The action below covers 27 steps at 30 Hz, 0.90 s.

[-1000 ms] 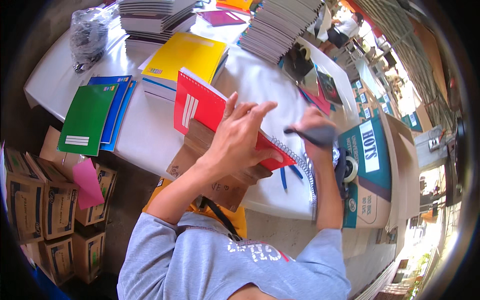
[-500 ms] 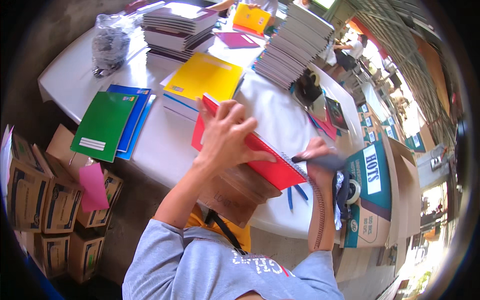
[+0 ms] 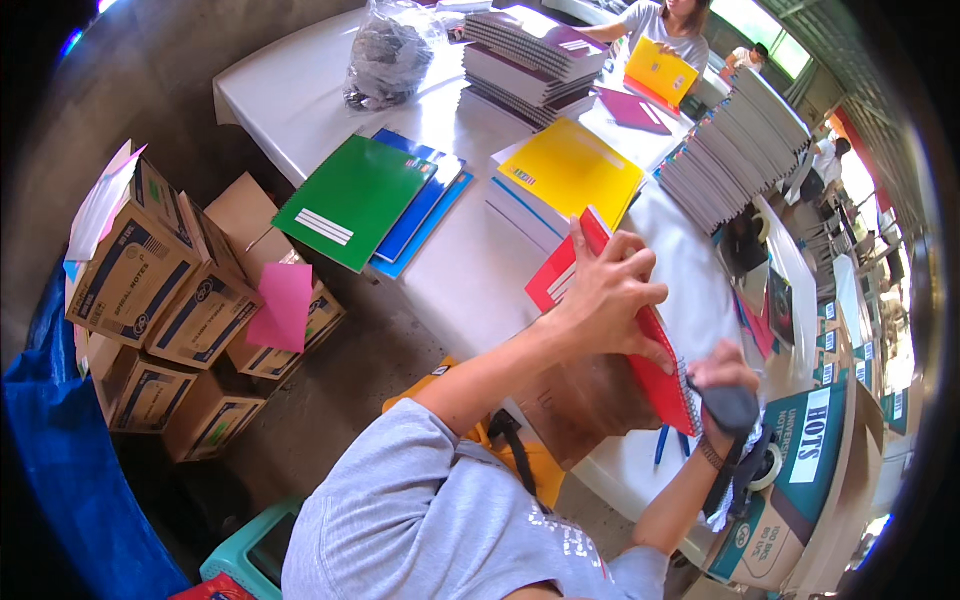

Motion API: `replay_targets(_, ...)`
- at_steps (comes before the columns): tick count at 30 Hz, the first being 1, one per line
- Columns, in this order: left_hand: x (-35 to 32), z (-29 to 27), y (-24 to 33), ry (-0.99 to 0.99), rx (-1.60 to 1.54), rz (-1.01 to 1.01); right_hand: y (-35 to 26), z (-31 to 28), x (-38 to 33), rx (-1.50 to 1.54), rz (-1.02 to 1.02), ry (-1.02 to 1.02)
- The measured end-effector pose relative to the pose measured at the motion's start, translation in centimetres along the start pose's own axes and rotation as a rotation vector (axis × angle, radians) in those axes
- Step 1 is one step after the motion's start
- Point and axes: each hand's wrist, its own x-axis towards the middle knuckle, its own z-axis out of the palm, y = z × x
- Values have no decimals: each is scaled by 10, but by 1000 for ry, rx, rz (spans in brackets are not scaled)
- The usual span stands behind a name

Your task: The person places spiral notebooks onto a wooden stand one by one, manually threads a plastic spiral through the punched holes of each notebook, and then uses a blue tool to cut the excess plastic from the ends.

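A red spiral notebook [image 3: 664,388] stands tilted on its edge at the near side of the table. My left hand [image 3: 612,300] is closed on its upper part, thumb on one side and fingers over the other. At the lower end of its wire coil is my right hand [image 3: 722,370], smeared by motion, wrapped round a dark grey tool [image 3: 733,408] whose kind I cannot make out. Beneath the notebook is a brown cardboard piece [image 3: 580,408]. Blue pens [image 3: 660,446] lie close to my right wrist. Behind my left hand, a yellow notebook [image 3: 575,168] tops a small pile.
Green notebook [image 3: 350,200] and blue ones lie at left. Tall notebook stacks [image 3: 735,150] and a bagged dark mass [image 3: 390,60] stand farther back. Cartons [image 3: 150,260] fill the floor at left; a teal carton [image 3: 790,480] sits at right. A co-worker [image 3: 675,30] holds a yellow notebook.
My view has swung left, so the table's things appear farther right. My left hand keeps its grip on the red notebook; the right hand and dark tool remain beside its coil's lower end.
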Motion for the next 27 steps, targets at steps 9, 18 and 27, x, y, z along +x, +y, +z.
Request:
replay_targets(9, 0, 3, 1, 41, 41, 2, 17, -5, 26, -299, 205, 11)
replay_targets(18, 1, 5, 4, 6, 61, 1, 7, -1, 27, -87, 15, 39)
replay_targets(27, -8, -16, -11, -41, 82, -30, 11, 19, 37, -2, -138, -104)
